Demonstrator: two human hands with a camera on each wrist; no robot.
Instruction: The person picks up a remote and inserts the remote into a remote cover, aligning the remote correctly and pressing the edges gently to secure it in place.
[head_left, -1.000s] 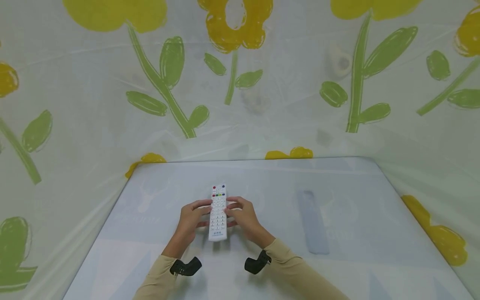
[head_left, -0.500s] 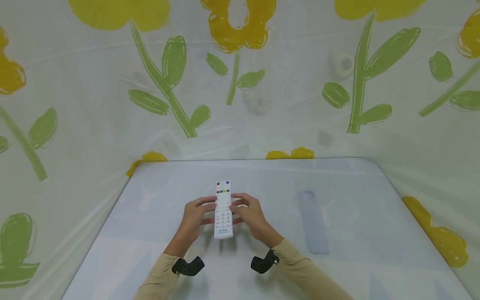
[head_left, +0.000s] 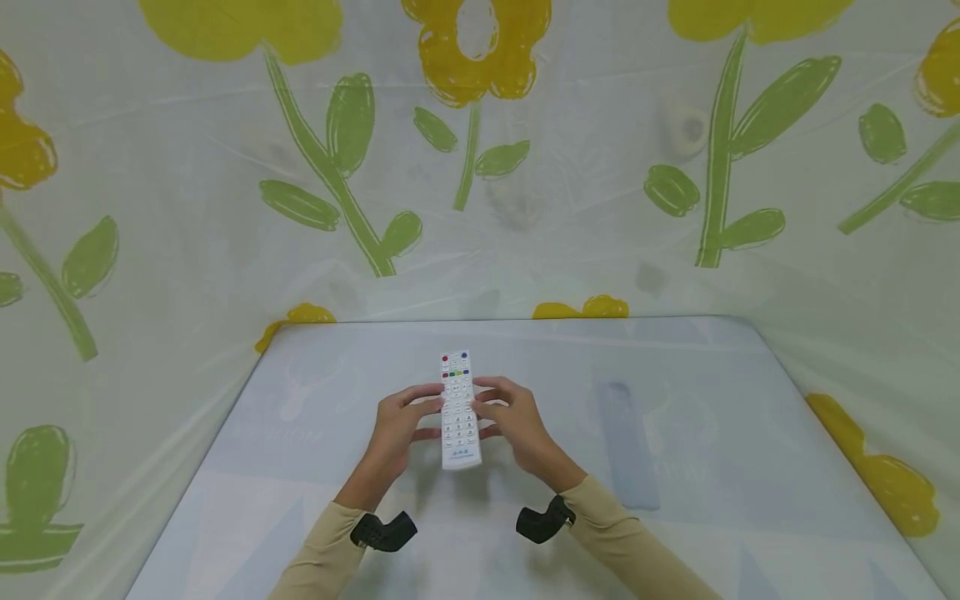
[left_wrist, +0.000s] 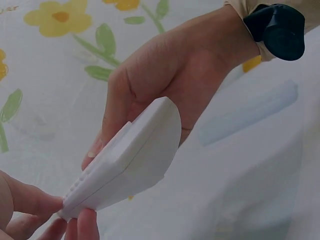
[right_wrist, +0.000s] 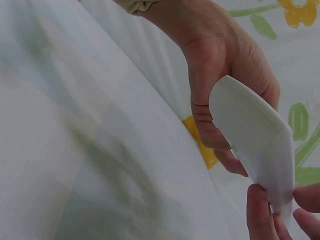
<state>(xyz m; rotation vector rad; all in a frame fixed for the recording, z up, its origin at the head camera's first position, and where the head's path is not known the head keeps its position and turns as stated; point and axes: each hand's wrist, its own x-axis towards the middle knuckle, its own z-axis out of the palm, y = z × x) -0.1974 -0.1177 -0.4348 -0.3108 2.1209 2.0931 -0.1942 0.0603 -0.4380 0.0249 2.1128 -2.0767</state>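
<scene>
A white remote control (head_left: 459, 417) with rows of buttons, some coloured at its far end, is held above the table between both hands. My left hand (head_left: 396, 425) pinches its left edge, thumb on the near side and fingers reaching to the edge and underneath. From the right, my right hand (head_left: 517, 421) grips the opposite edge in the same way. The left wrist view shows the side and underside of the remote control (left_wrist: 135, 155). Its smooth back (right_wrist: 250, 130) faces the camera in the right wrist view.
A pale table (head_left: 555, 492) lies under the hands. On its right is a flat grey-blue, remote-shaped patch (head_left: 628, 446). A curtain (head_left: 585, 183) printed with flowers hangs behind and at both sides. Each wrist wears a black band device (head_left: 384, 532).
Both hands have carried the remote control a little to the right and away from the person, and its far end now tilts slightly left. The grip looks the same.
</scene>
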